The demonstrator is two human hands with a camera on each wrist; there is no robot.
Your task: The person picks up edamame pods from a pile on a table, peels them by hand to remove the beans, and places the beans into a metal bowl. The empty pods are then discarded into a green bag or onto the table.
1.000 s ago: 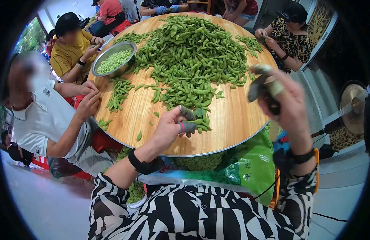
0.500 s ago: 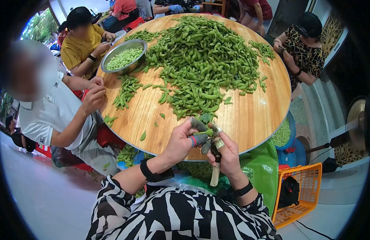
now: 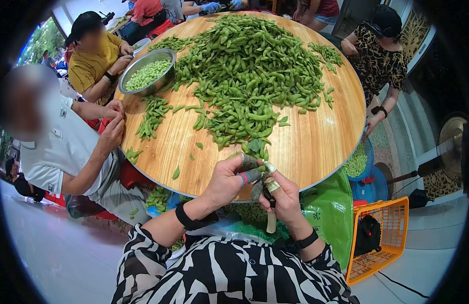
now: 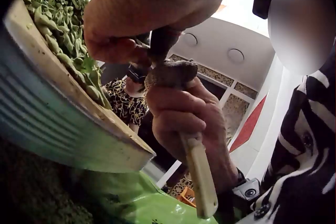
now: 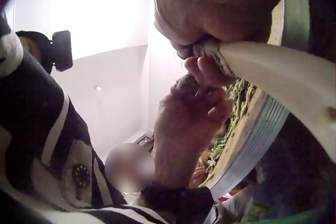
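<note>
Two hands meet at the near edge of the round, light-wood table [image 3: 308, 144], fingertips just inside its silver rim in the head view, wrists on the wearer's side.

Left hand [image 3: 225, 180]: thumb and finger in dark grey covers, clamped on a small green pod [image 3: 261, 167], mostly hidden where the hands touch. Right hand [image 3: 285, 198]: fingers curled round a tool with a straight, cream-coloured handle [image 3: 271, 223]; butt sticks out below the fist, pointing back toward the wearer. Working end hidden, can't tell its shape. Pale wraps on thumb and finger.

Big heap of green bean pods [image 3: 249, 71] fills the table's middle; a tongue of it runs down to just beyond the fingertips, dark green leaf [image 3: 255, 145] at its tip. Bare wood shows both sides of that tongue, the wider stretch on the right out to the rim.

Left rim: round steel bowl [image 3: 168, 76] of shelled beans, near the edge; a person in a white polo shirt [image 3: 67, 152] sits close below it, hands at the rim. Right, below table level: shiny green plastic sheet [image 3: 331, 218] just beside the right forearm, then an orange slatted plastic basket [image 3: 394, 228].
</note>
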